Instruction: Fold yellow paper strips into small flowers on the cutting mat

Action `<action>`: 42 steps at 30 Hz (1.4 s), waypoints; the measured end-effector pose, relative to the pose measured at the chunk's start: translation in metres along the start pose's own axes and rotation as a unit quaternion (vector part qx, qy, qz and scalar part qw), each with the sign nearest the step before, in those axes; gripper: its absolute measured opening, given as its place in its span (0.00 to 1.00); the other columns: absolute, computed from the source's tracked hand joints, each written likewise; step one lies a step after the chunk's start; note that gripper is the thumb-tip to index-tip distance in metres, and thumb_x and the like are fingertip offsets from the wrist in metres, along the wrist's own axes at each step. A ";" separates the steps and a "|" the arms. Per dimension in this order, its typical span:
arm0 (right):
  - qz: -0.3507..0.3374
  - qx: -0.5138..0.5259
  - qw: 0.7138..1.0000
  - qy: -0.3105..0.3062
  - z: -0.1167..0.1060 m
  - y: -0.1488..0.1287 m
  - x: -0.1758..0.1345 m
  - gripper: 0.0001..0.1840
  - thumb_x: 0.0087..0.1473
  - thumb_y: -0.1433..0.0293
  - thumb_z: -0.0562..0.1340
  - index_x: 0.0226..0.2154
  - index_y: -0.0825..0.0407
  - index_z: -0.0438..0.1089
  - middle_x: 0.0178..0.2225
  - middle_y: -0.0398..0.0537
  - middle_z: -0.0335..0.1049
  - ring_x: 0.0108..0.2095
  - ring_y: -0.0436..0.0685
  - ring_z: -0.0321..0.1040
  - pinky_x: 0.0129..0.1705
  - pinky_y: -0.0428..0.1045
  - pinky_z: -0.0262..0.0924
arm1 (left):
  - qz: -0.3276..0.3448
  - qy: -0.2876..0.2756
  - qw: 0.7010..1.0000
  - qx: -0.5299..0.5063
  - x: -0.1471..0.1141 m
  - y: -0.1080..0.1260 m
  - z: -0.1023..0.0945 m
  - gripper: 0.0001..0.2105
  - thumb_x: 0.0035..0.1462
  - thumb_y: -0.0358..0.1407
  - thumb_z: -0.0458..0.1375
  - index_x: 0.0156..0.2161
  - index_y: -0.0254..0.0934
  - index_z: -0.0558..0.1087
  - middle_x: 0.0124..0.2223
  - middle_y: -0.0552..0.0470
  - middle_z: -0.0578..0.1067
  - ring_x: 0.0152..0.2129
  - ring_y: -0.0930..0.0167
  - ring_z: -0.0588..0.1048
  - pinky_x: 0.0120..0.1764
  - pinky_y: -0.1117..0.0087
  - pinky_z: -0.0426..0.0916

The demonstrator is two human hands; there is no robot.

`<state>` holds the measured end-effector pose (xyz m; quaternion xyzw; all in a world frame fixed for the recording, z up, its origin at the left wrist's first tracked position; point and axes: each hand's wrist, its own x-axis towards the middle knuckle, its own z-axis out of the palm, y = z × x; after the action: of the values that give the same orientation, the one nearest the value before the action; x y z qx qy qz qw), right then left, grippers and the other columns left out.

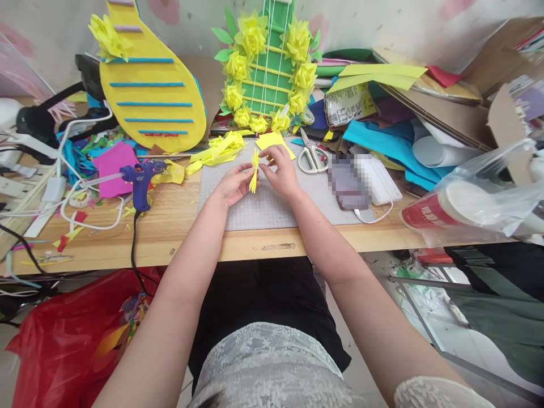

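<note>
Between my two hands stands a narrow piece of folded yellow paper (254, 170), its lower end fanned into several layers. My left hand (234, 184) pinches it from the left side. My right hand (280, 169) is closed at its right side, thumb and fingers bent against the paper. Both hands are above a grey cutting mat (272, 214). Just behind my right hand lies a stack of yellow paper squares (287, 146). A heap of cut yellow paper pieces (221, 150) is at the mat's upper left. White-handled scissors (312, 157) rest to the right.
A blue glue gun (142, 181) with a cord stands at left. Behind are a yellow lute-shaped board (148, 96) and a green stringed board (272, 73) with yellow paper flowers. A phone (348, 184), white power bank (378, 178) and bagged cup (442, 207) lie right.
</note>
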<state>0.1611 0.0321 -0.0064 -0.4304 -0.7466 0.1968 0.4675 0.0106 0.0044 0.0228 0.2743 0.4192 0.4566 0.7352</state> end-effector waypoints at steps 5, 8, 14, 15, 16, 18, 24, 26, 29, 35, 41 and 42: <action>-0.024 -0.068 0.997 -0.016 -0.001 -0.002 0.000 0.07 0.55 0.69 0.56 0.38 0.49 0.66 0.41 0.50 0.68 0.45 0.59 0.61 0.46 0.56 0.62 | -0.002 0.002 1.000 -0.001 0.001 0.001 0.001 0.07 0.58 0.21 0.52 0.34 0.34 0.69 0.25 0.57 0.74 0.22 0.79 0.73 0.29 0.77 0.70; -0.038 -0.094 0.994 -0.035 -0.006 -0.006 0.000 0.08 0.55 0.68 0.56 0.39 0.49 0.66 0.39 0.50 0.68 0.45 0.60 0.61 0.49 0.58 0.59 | -0.004 0.011 1.000 0.000 0.001 0.002 0.001 0.08 0.58 0.21 0.51 0.34 0.34 0.69 0.25 0.57 0.74 0.21 0.79 0.73 0.29 0.76 0.70; -0.056 -0.127 0.989 -0.045 -0.011 -0.009 0.001 0.08 0.56 0.67 0.56 0.38 0.49 0.67 0.43 0.52 0.66 0.49 0.62 0.59 0.53 0.59 0.55 | -0.006 0.019 1.000 0.011 0.000 0.001 0.002 0.08 0.58 0.20 0.51 0.35 0.34 0.68 0.25 0.56 0.74 0.20 0.79 0.72 0.27 0.76 0.68; -0.057 -0.131 0.989 -0.046 -0.011 -0.008 0.001 0.07 0.56 0.66 0.56 0.37 0.49 0.67 0.44 0.52 0.66 0.49 0.61 0.59 0.53 0.59 0.55 | -0.006 0.022 1.000 0.012 0.000 0.002 0.003 0.08 0.58 0.21 0.51 0.35 0.34 0.68 0.25 0.56 0.74 0.20 0.79 0.72 0.27 0.77 0.68; -0.059 -0.133 0.988 -0.047 -0.011 -0.007 0.001 0.07 0.56 0.66 0.57 0.37 0.49 0.68 0.44 0.52 0.66 0.48 0.61 0.58 0.53 0.59 0.55 | -0.006 0.024 1.000 0.011 -0.001 0.002 0.003 0.08 0.58 0.20 0.51 0.34 0.34 0.68 0.25 0.56 0.74 0.20 0.79 0.72 0.27 0.77 0.68; -0.065 -0.138 0.987 -0.051 -0.011 -0.007 0.001 0.07 0.56 0.65 0.58 0.35 0.49 0.68 0.44 0.52 0.66 0.48 0.61 0.58 0.52 0.58 0.55 | -0.005 0.030 0.999 0.009 -0.001 0.002 0.003 0.08 0.58 0.20 0.51 0.34 0.34 0.67 0.25 0.56 0.74 0.19 0.79 0.72 0.27 0.77 0.68; -0.064 -0.157 0.983 -0.077 -0.009 -0.007 0.002 0.09 0.57 0.66 0.57 0.36 0.49 0.72 0.39 0.51 0.67 0.46 0.61 0.57 0.50 0.59 0.54 | 0.007 0.040 0.999 0.020 0.006 -0.004 0.001 0.07 0.57 0.21 0.52 0.34 0.35 0.66 0.25 0.56 0.73 0.21 0.79 0.72 0.33 0.76 0.71; -0.064 -0.151 0.983 -0.086 -0.009 -0.007 0.002 0.09 0.57 0.67 0.56 0.35 0.49 0.72 0.39 0.51 0.68 0.45 0.61 0.58 0.50 0.59 0.54 | 0.045 0.053 0.996 0.060 0.010 -0.008 -0.002 0.08 0.55 0.22 0.54 0.37 0.36 0.66 0.30 0.55 0.74 0.27 0.77 0.75 0.40 0.71 0.72; -0.072 -0.138 0.984 -0.091 -0.010 -0.005 0.004 0.09 0.57 0.69 0.56 0.34 0.49 0.73 0.40 0.51 0.70 0.45 0.60 0.58 0.50 0.58 0.55 | 0.208 0.115 0.952 0.194 0.014 -0.011 -0.010 0.19 0.48 0.21 0.59 0.45 0.40 0.67 0.48 0.51 0.74 0.46 0.71 0.74 0.52 0.65 0.68; -0.071 -0.140 0.982 -0.108 -0.010 -0.005 0.004 0.10 0.57 0.70 0.56 0.33 0.48 0.73 0.39 0.50 0.73 0.46 0.61 0.60 0.51 0.59 0.55 | 0.363 0.059 0.823 0.433 0.009 -0.006 -0.018 0.23 0.47 0.23 0.57 0.49 0.43 0.70 0.57 0.50 0.70 0.58 0.67 0.64 0.61 0.63 0.57; -0.061 -0.158 0.980 -0.106 -0.010 -0.005 0.004 0.10 0.58 0.69 0.56 0.32 0.48 0.73 0.35 0.50 0.73 0.45 0.61 0.59 0.50 0.59 0.54 | 0.366 0.117 0.784 0.487 0.008 -0.002 -0.022 0.16 0.48 0.26 0.60 0.44 0.41 0.71 0.46 0.49 0.73 0.49 0.64 0.68 0.55 0.62 0.62; -0.061 -0.161 0.980 -0.102 -0.011 -0.005 0.004 0.10 0.58 0.69 0.56 0.32 0.48 0.73 0.34 0.50 0.72 0.44 0.61 0.58 0.50 0.59 0.54 | 0.367 0.122 0.776 0.498 0.008 -0.001 -0.022 0.14 0.48 0.27 0.61 0.42 0.41 0.72 0.43 0.49 0.73 0.47 0.64 0.69 0.55 0.62 0.62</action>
<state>0.1672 0.0314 0.0044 -0.4316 -0.8369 0.0883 0.3248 -0.0063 0.0116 0.0075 0.6776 0.5415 0.4489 0.2149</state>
